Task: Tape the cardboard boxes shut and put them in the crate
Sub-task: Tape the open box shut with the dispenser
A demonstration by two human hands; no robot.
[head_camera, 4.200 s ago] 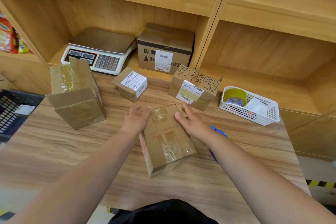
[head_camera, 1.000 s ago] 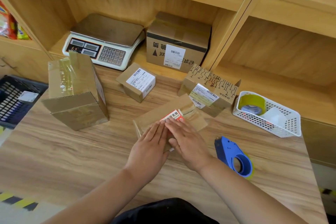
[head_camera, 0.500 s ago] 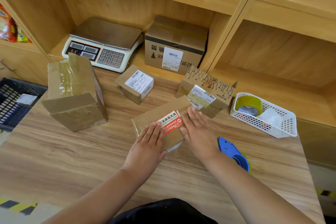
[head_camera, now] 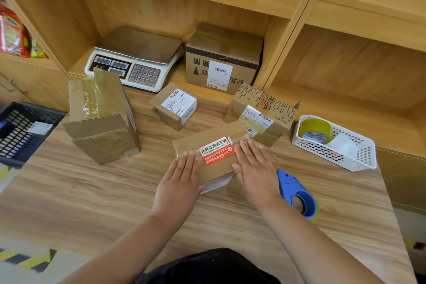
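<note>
Head camera looks down on a wooden table [head_camera: 87, 193] where a flat cardboard box [head_camera: 196, 142] with a red sticker [head_camera: 216, 151] lies near the middle. The left hand [head_camera: 182, 182] and the right hand [head_camera: 255, 168] lie flat on the box top, one on either side of the sticker. Their fingers are straight and pressing, gripping nothing. A blue tape dispenser [head_camera: 297, 193] lies on the table just beside the right wrist. A tall taped box [head_camera: 101, 120] stands to the left, while a small labelled box [head_camera: 175, 106] and a patterned box [head_camera: 262, 108] sit behind the flat one. The dark crate [head_camera: 18, 143] sits off the table's left edge, partly cut off; something pale seems to lie in it. At right, a white basket [head_camera: 334, 158] holds a yellow tape roll [head_camera: 314, 129]. On the shelf behind are a scale [head_camera: 136, 60] and another box [head_camera: 223, 53].
</note>
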